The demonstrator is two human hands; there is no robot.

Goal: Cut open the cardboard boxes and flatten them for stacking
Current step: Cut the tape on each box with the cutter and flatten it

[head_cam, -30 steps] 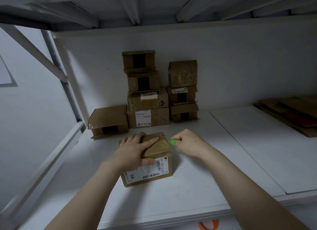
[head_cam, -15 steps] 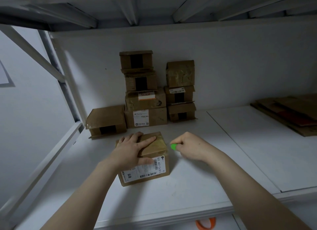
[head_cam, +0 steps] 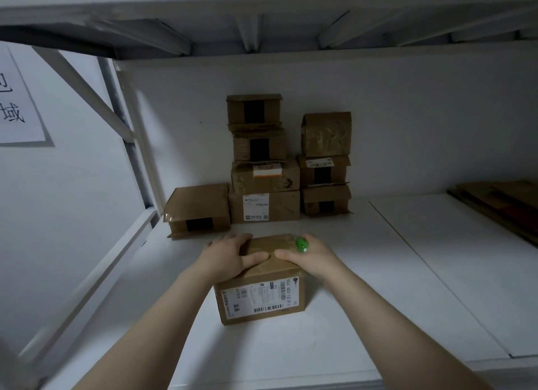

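The box (head_cam: 262,298) stands at the shelf (head_cam: 364,317) front. My left hand (head_cam: 230,258) clamps its top, steadying it. My right hand (head_cam: 313,260) keeps a closed grip on the green cutter (head_cam: 301,244) at the far edge, likely for slitting.

1. Far to your left, a white paper sign (head_cam: 18,110) with dark characters hangs on the wall.
2. Beside it, a white diagonal brace (head_cam: 87,90) crosses the rack's left side.
3. A white shelf board (head_cam: 454,279) stretches away to your right.
4. Above you, metal ribs (head_cam: 247,33) line the upper shelf's underside.
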